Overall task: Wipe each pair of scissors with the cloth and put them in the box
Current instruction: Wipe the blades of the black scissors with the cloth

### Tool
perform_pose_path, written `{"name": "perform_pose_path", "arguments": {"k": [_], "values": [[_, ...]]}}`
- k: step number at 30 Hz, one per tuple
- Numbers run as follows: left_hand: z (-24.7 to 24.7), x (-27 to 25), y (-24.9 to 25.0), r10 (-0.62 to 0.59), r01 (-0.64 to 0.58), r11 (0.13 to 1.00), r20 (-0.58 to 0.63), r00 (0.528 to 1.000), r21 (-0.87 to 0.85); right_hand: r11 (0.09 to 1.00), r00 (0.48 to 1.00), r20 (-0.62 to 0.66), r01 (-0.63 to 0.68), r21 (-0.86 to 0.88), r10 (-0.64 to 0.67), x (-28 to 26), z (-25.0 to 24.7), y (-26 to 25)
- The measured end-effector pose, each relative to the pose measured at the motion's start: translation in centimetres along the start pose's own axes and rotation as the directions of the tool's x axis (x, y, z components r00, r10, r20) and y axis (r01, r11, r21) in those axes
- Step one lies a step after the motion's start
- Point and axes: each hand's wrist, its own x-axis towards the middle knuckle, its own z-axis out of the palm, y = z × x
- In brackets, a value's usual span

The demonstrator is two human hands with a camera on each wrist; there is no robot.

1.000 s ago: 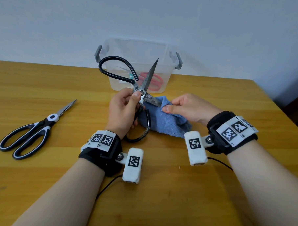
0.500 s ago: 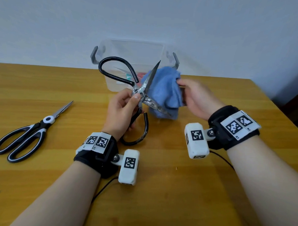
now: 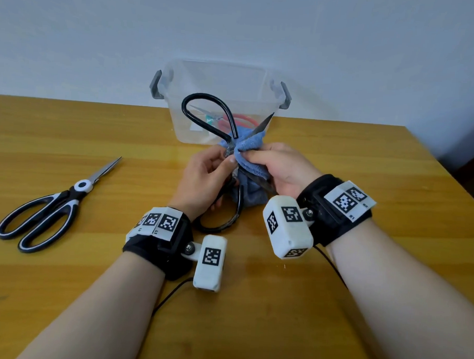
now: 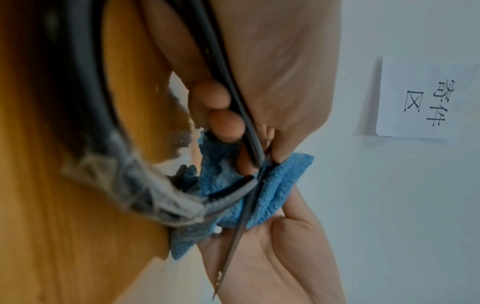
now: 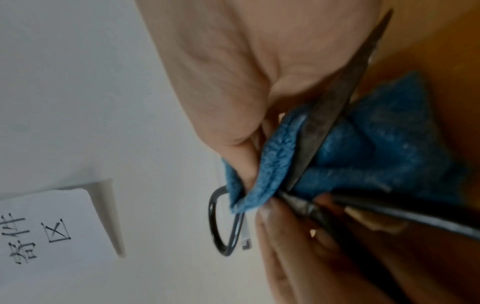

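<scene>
Over the wooden table (image 3: 333, 305), the left hand (image 3: 203, 183) grips a pair of black scissors (image 3: 206, 115) near the pivot, thumb and fingers curled around the metal just below the crossing. The scissors are spread wide open: one large looped handle rises in front of the box (image 3: 269, 99), the other loop hangs below the left hand close to the table, one blade tip points up and to the right, and the second blade slants down toward the right wrist. The right hand (image 3: 282, 167) pinches a blue cloth (image 3: 249, 147) bunched around the blades at the crossing, its fingers curled over the fabric; the rest of the cloth hangs down between the two hands. In the right wrist view the cloth (image 5: 384, 148) lies folded against the flat of one blade, right next to the palm

The clear plastic box with grey handles stands at the far edge of the table against the wall, and red-handled scissors (image 3: 239, 121) lie inside it. A second pair, black-and-white scissors (image 3: 52, 206), lies closed on the table well to the left, tips pointing away from the person
</scene>
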Motion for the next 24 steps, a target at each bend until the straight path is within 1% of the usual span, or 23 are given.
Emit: {"name": "perform_pose_path", "arguments": {"k": [4,7,14,17,19,24], "values": [[0.0,0.0,-0.1,-0.016,0.016,0.999,0.005,1.000,0.043,1.000,0.996,-0.087,0.011,0.009,-0.010,0.4,0.1,0.4],[0.1,0.0,-0.1,-0.015,0.014,0.998,0.017,1.000,0.067,0.997,0.992,-0.125,0.002,0.076,0.007,0.5,-0.2,0.8],[0.2,-0.2,0.4,-0.036,0.032,0.993,0.033,0.999,0.117,0.969,0.971,-0.218,-0.049,0.244,0.104,1.4,-1.0,0.6],[0.1,-0.2,0.3,-0.038,0.033,0.991,0.037,0.999,0.128,0.951,0.976,-0.179,-0.068,0.301,0.126,1.7,-1.8,0.3],[0.1,-0.1,0.2,-0.040,0.034,0.991,0.048,0.998,0.126,0.948,0.976,-0.167,-0.084,0.308,0.141,1.9,-2.3,0.3],[0.1,-0.1,0.3,-0.053,0.044,0.990,0.065,0.996,0.136,0.921,0.981,-0.140,-0.073,0.383,0.136,2.1,-2.6,0.4]]}}
